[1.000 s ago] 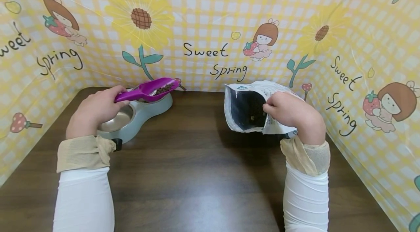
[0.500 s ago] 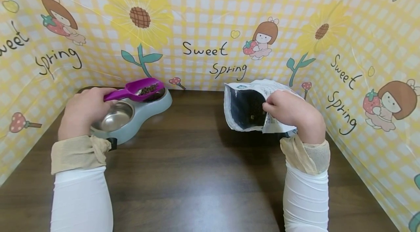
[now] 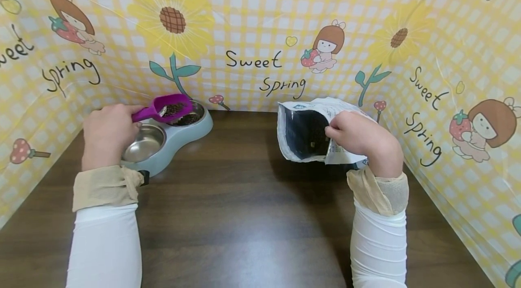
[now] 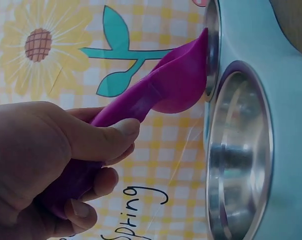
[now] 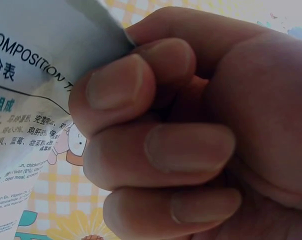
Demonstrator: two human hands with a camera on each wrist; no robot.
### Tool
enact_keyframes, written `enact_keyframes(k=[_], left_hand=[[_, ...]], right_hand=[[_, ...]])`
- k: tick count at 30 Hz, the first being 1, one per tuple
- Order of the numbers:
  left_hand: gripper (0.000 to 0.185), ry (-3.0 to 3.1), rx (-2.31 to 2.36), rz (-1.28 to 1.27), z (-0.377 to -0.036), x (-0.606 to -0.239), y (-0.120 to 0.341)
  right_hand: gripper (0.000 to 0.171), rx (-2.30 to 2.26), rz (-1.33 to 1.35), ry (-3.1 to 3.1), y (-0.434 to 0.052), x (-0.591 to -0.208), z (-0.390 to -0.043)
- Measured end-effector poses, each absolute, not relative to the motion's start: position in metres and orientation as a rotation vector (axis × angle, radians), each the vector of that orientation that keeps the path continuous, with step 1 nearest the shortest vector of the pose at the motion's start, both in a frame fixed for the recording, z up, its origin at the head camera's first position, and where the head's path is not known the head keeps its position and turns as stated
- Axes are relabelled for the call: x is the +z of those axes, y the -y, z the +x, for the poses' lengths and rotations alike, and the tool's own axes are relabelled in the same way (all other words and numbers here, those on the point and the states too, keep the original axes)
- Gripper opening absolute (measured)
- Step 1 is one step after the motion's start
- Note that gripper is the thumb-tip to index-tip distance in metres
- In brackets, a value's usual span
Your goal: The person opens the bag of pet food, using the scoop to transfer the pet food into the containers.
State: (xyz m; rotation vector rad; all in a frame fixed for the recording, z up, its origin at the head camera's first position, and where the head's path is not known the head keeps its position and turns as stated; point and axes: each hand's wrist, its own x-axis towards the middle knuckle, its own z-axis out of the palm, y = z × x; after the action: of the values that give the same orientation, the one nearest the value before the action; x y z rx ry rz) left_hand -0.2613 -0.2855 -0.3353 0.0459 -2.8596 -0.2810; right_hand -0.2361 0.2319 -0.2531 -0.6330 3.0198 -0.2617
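Yellow gingham sheeting with sunflower print walls in a dark wooden tabletop (image 3: 244, 197). Left hand (image 3: 106, 133) has its grip clenched on the handle of a purple scoop (image 3: 164, 109) carrying brown kibble over the far bowl of a grey double feeder (image 3: 203, 126); a sideways tilt risks pellets spilling onto the wood. Right hand (image 3: 358, 136) pinches the rim of the open feed bag (image 3: 303, 132); a slackened grip could let it slump.

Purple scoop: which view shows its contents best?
Head view: the purple scoop shows brown kibble inside, held over the far bowl. Left wrist view shows only its underside and the left hand gripping the handle. Right wrist view misses it.
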Motion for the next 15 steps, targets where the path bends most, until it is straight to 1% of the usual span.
enact_keyframes(k=[9,15], left_hand=[[0.058,2.779,-0.264,0.091,-0.269,-0.344,0.276],[0.057,2.726,-0.253,0.119,-0.275,-0.35,0.272]], right_hand=[[0.051,-0.255,-0.635,-3.024,-0.232,-0.253,-0.237],[0.052,-0.256,-0.629,-3.021,-0.232,-0.254,-0.237]])
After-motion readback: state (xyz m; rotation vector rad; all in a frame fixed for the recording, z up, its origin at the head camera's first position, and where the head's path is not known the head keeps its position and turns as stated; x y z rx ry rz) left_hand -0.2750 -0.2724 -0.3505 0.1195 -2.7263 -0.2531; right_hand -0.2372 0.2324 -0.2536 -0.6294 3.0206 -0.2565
